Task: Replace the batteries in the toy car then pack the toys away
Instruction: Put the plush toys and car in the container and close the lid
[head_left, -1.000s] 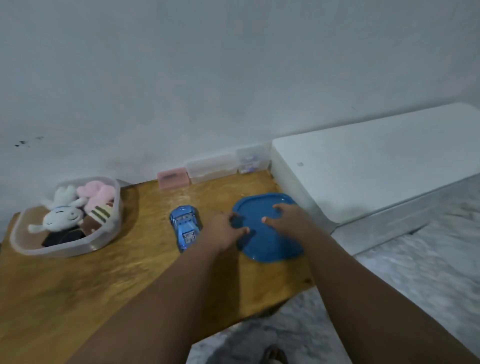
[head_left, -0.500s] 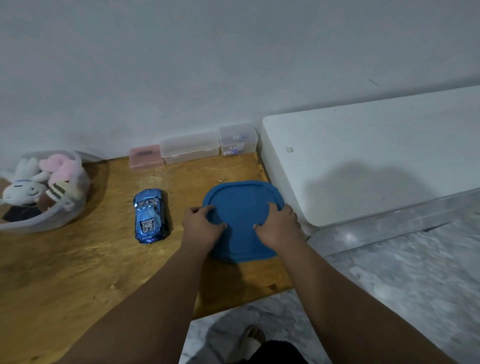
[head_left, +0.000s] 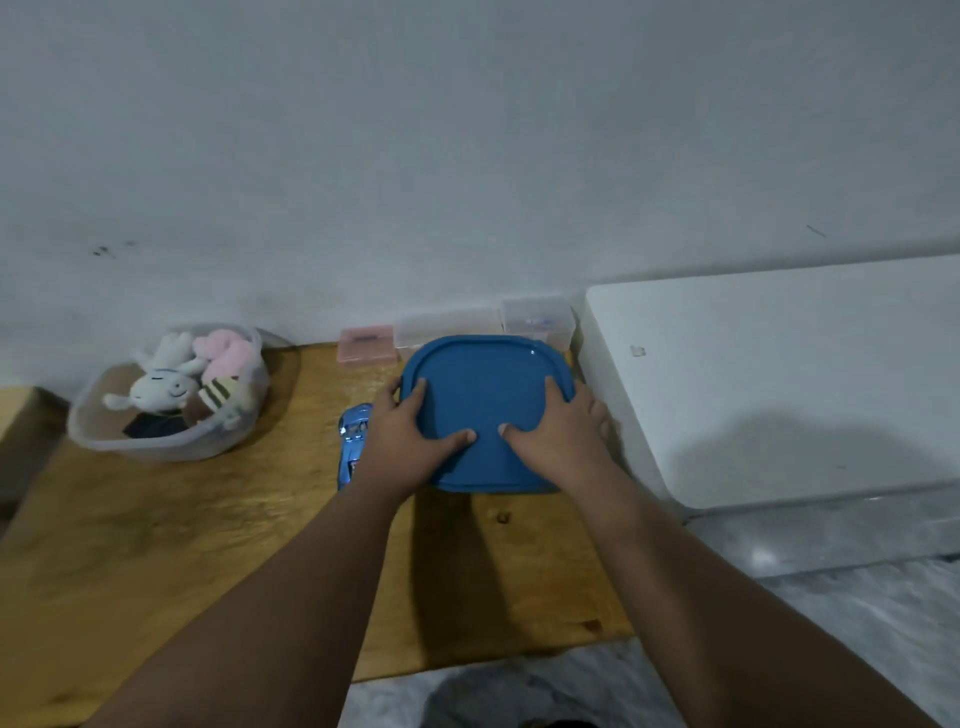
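Observation:
A blue plastic lid (head_left: 485, 400) is held tilted above the wooden table (head_left: 156, 545), gripped on both sides. My left hand (head_left: 402, 441) clasps its left edge and my right hand (head_left: 558, 439) its right edge, thumbs on top. A shiny blue toy car (head_left: 353, 431) lies on the table just left of my left hand, partly hidden by it. A clear plastic tub (head_left: 171, 441) at the back left holds plush toys: a white rabbit (head_left: 161, 389), a pink one (head_left: 228, 353) and a striped one.
Against the wall stand a small pink box (head_left: 366, 344) and two clear boxes (head_left: 537, 317). A white flat surface (head_left: 779, 374) borders the table on the right. Marble floor lies below the table's front edge.
Both hands have closed on the blue lid and raised it off the table, tilting it toward me. The camera view has shifted, so the tub shows further in.

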